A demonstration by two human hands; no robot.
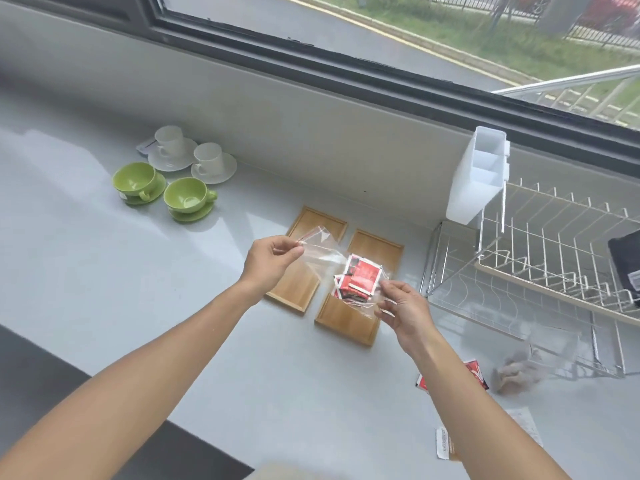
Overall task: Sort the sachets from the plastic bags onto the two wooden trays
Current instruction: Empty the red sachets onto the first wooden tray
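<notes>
I hold a clear plastic bag (323, 252) stretched above the two wooden trays. My left hand (268, 263) pinches the bag's open top edge. My right hand (403, 308) pinches its lower corner. Several red sachets (360, 280) are bunched inside the bag's right end. The left wooden tray (294, 285) and the right wooden tray (346, 322) lie side by side on the grey counter, partly hidden by the bag and my hands. Another red sachet (476, 372) lies on the counter to the right, half behind my right forearm.
Two green cups (188, 197) and two white cups (207, 161) on saucers stand at the back left. A metal dish rack (554, 258) with a white holder (478, 174) fills the right side. A crumpled clear bag (519, 370) and a white packet (445, 443) lie near the front right.
</notes>
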